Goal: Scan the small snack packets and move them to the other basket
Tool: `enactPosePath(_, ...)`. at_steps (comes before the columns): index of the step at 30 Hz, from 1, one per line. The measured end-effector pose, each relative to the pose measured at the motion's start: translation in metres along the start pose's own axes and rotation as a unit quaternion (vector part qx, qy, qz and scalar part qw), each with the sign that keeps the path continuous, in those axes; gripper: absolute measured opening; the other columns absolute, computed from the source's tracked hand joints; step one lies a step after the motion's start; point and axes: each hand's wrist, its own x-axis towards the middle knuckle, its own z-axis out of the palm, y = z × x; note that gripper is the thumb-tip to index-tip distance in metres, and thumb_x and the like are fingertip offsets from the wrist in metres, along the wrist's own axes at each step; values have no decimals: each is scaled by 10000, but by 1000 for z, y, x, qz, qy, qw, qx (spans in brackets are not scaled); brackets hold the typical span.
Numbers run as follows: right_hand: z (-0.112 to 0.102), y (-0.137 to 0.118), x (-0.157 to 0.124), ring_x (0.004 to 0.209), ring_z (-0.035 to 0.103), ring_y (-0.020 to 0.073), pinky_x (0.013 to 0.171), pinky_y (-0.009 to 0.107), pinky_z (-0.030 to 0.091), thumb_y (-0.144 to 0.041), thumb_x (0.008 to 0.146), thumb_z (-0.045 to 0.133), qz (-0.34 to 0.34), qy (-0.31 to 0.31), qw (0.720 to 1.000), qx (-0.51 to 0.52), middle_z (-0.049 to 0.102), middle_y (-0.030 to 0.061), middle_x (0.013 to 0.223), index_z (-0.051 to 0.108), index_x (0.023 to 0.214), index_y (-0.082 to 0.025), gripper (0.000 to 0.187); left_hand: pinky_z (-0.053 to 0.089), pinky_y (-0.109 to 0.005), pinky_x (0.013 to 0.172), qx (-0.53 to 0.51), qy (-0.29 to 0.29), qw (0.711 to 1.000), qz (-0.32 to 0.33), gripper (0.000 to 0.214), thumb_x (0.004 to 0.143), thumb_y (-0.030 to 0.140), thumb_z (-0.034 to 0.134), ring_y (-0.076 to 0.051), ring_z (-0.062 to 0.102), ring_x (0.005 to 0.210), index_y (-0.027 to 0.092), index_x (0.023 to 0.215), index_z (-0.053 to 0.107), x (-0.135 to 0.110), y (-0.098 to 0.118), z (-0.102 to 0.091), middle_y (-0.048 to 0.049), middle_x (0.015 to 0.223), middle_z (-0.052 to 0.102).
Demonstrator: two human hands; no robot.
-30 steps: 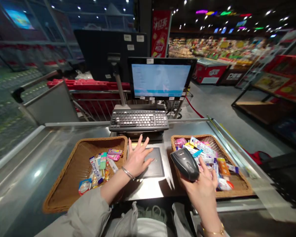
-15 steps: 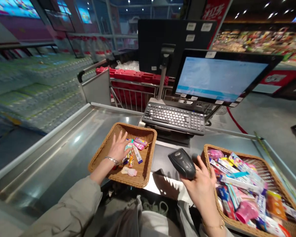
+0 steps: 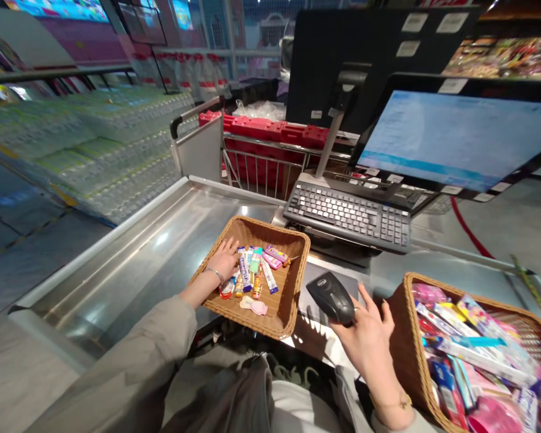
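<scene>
My left hand (image 3: pixel 224 260) is inside the left wicker basket (image 3: pixel 303 264), its fingers stretched out with nothing visible in them. Just right of the fingertips lies a purple-and-white packet (image 3: pixel 244 272). Around it are a green-topped small item (image 3: pixel 255 258), a white packet with purple ends (image 3: pixel 269 276), pink and purple packets (image 3: pixel 272 260) and a pale pink piece (image 3: pixel 253 305). My right hand (image 3: pixel 367 337) grips a black barcode scanner (image 3: pixel 331 297), held between the two baskets with its head towards the left one.
A right wicker basket (image 3: pixel 411 325) is heaped with toothpaste boxes and colourful packages. Behind stand a keyboard (image 3: pixel 349 213), a lit screen (image 3: pixel 460 141) and a dark monitor back (image 3: pixel 374 48). A metal counter (image 3: pixel 162 240) with raised edges extends left; a cart (image 3: pixel 201 141) stands beyond.
My left hand has drawn back to the basket's left side, uncovering the purple-and-white packet. The view has turned left, shifting the screens and right basket rightward. The scanner stays in my right hand.
</scene>
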Motion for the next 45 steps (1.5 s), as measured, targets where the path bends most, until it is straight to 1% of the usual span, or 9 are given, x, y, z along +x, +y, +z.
enactPosePath(8,6,1,3,1376,392,312,1120,621,147,-393,782,587,-5,-3,1000,-6,709,55,1174,697,819,-232,199,127,-497,1207,-9,-17,996,88,292,846,98,506,-202,333,1432,222,1012,712,21,-4,20,-75,1416,548)
enactPosePath(11,8,2,3,1369,402,313,1121,620,146,-401,781,586,-3,1,1000,-7,714,46,1163,699,855,-234,215,83,-521,1208,-12,-24,993,112,253,858,96,511,-182,403,1391,234,928,711,26,-2,28,-43,1328,627)
enactPosePath(14,10,4,3,1363,411,314,1120,622,148,-411,775,594,1,3,1000,-7,718,46,1156,698,881,-230,235,32,-568,1201,-11,-26,992,126,245,879,92,485,-193,470,1338,206,891,702,28,2,34,-60,1183,702)
enactPosePath(18,10,6,3,1354,423,319,1116,625,157,-416,771,592,4,5,1000,-4,720,54,1148,700,843,-231,226,-14,-563,1211,-12,-23,989,143,291,910,91,430,-211,504,1301,194,853,696,27,5,38,-86,993,737)
enactPosePath(26,9,7,1,1339,442,320,1119,627,149,-411,761,596,13,14,1000,2,725,54,1134,696,775,-239,199,-58,-550,1205,-25,-47,986,160,272,914,123,450,-178,611,1090,240,814,674,27,-1,36,-31,832,728)
enactPosePath(32,6,8,0,1337,444,322,1111,630,161,-403,767,578,22,19,1000,-3,730,64,1118,699,831,-233,218,-82,-599,1161,-40,-76,987,136,174,883,177,552,-187,624,1035,262,819,689,26,1,27,2,873,743)
enactPosePath(37,5,8,-2,1337,443,326,1113,624,158,-401,769,571,19,21,1000,-4,726,67,1128,688,812,-232,209,57,-622,1142,-61,-108,989,83,112,854,344,620,-206,659,943,324,901,719,35,12,33,20,875,757)
enactPosePath(42,4,12,-5,1326,454,328,1103,626,164,-404,766,565,19,29,999,-5,730,71,1115,689,830,-236,219,217,-597,1104,-49,-65,997,-6,258,867,424,581,-264,623,1062,279,1051,690,42,17,40,-63,1105,721)
enactPosePath(45,3,16,-8,1327,452,332,1097,630,170,-406,766,566,19,32,999,-8,727,60,1128,685,817,-241,210,204,-591,1118,-39,-37,999,-2,328,857,448,599,-278,554,1187,301,1146,652,39,11,39,-76,1238,664)
